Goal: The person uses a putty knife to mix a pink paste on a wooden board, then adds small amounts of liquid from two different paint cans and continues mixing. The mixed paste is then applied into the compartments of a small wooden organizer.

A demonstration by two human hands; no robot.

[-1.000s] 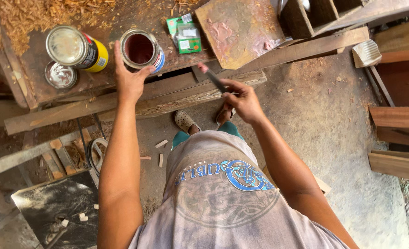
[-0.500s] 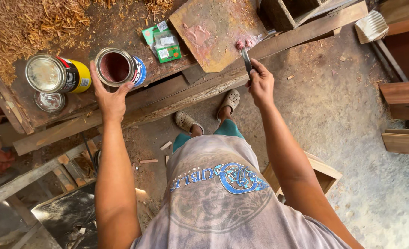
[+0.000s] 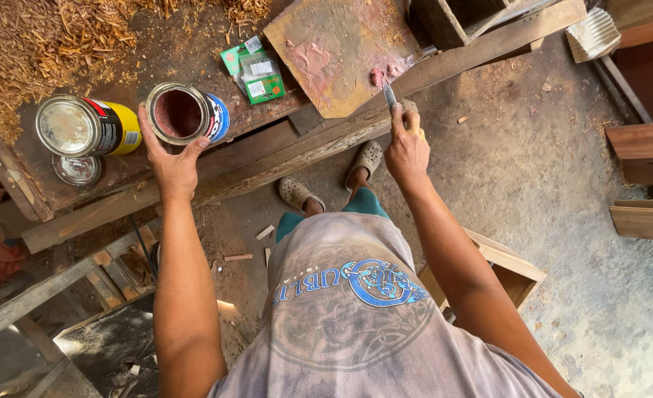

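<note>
My left hand [image 3: 170, 163] wrapped its fingers around the open can [image 3: 186, 113], which stood on the workbench [image 3: 194, 51] beside 1 closed yellow can [image 3: 87, 127]. My right hand [image 3: 407, 147] gripped a putty knife [image 3: 390, 96], its blade touching pink filler [image 3: 379, 75] on the board [image 3: 341, 51].

Left hand [image 3: 170, 158] grips an open can [image 3: 186, 113] on the bench [image 3: 83, 184]. Right hand [image 3: 407, 147] holds a putty knife [image 3: 389, 94] against reddish filler [image 3: 378, 76] on a board [image 3: 341, 51].
</note>
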